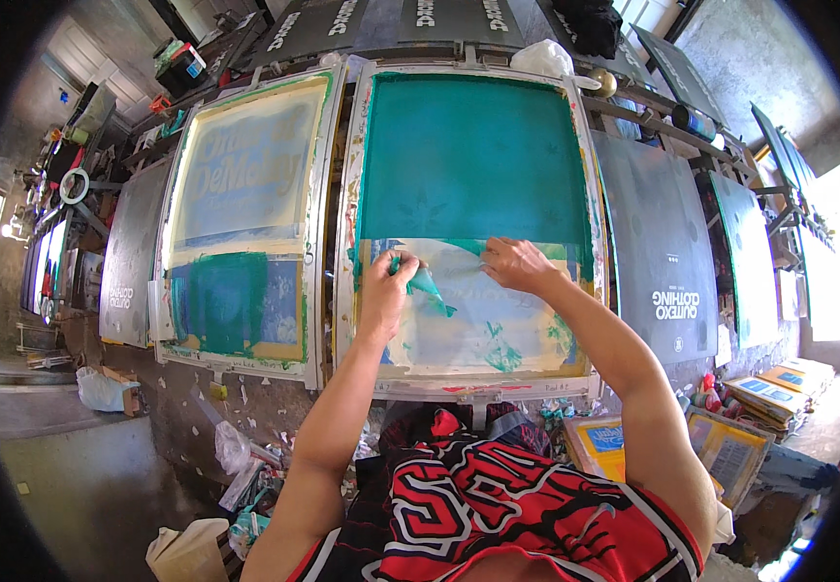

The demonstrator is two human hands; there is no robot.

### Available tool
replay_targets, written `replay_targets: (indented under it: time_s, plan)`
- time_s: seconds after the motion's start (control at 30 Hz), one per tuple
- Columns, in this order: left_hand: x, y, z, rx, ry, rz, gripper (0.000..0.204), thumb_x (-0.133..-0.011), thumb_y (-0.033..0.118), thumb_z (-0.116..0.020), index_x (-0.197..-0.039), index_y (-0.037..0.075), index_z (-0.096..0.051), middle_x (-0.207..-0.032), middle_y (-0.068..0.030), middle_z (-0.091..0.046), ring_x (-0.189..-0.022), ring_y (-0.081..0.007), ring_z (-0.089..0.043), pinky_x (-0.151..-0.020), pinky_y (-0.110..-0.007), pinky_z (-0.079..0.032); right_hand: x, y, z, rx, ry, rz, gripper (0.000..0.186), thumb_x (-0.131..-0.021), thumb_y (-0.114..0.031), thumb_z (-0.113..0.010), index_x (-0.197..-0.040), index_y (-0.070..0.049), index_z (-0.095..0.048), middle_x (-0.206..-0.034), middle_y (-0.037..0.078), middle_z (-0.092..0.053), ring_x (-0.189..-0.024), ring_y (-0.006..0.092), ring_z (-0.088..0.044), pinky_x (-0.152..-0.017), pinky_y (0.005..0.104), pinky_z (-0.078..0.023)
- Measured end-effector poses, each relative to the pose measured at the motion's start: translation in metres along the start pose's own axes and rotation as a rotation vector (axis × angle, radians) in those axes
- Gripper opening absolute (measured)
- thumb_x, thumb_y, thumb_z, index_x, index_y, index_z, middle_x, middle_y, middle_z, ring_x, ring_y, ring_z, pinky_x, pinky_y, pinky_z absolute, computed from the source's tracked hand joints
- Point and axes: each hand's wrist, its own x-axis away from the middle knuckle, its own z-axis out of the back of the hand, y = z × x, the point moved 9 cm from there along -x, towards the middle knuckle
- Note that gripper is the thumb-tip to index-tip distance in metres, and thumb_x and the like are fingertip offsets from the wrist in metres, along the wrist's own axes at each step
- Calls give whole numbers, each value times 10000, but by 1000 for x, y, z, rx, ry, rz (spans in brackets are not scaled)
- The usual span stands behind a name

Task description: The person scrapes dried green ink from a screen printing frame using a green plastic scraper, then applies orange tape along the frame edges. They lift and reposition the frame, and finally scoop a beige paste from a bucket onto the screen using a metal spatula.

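Observation:
A screen-printing frame (472,155) is before me, teal on its upper part, with a pale, ink-smeared lower part. My left hand (388,281) is closed on a teal-smeared strip of film (432,289) that hangs loose over the lower left of that screen. My right hand (517,262) is pinched at the edge of the film along the lower border of the teal area, near the middle right. Left of this screen lies a second frame (241,165) with pale lettering and a teal smear on its lower half.
Dark printed boards (653,233) stand to the right, and another (131,247) at far left. Plastic bags and scraps (236,446) lie below left. Stacked panels (779,393) sit at lower right. A white bundle (541,58) and more boards (454,21) are beyond the top edge.

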Motion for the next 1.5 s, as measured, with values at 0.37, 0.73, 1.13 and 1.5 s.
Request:
replay_targets:
  time_s: [0.37,0.73,1.13,1.5]
  plan:
    - [-8,-31,-23,-293,-75,85,149,-939,176,-696,-1021,53,-676,-935,-48,-673,-851,-140,-606,-770,-315,-483,-7,21,-42,193,-215,-46,105,-871,-84,-615,-832,10,-642,-894,163,-640,-824,330,-712,-672,441,-605]
    - [-13,-67,-39,-341,-134,179,191,-919,167,-692,-1038,18,-679,-926,-58,-653,-823,-158,-582,-734,-323,-480,7,6,-16,42,-43,47,120,-839,-92,-633,-738,-29,-643,-833,141,-634,-757,319,-710,-647,422,-604]
    - [-16,-78,-35,-276,-119,171,178,-913,162,-666,-997,7,-683,-910,-66,-653,-806,-172,-603,-696,-353,-536,-15,13,-39,192,-278,-89,110,-857,-109,-619,-820,-18,-670,-887,156,-665,-828,316,-722,-682,427,-607]
    - [-13,-78,-28,-353,-95,183,209,-903,182,-693,-1056,40,-680,-937,-48,-650,-844,-150,-581,-742,-311,-469,8,17,-6,-103,104,-289,150,-920,-144,-635,-947,4,-647,-945,166,-621,-844,366,-693,-718,461,-593]
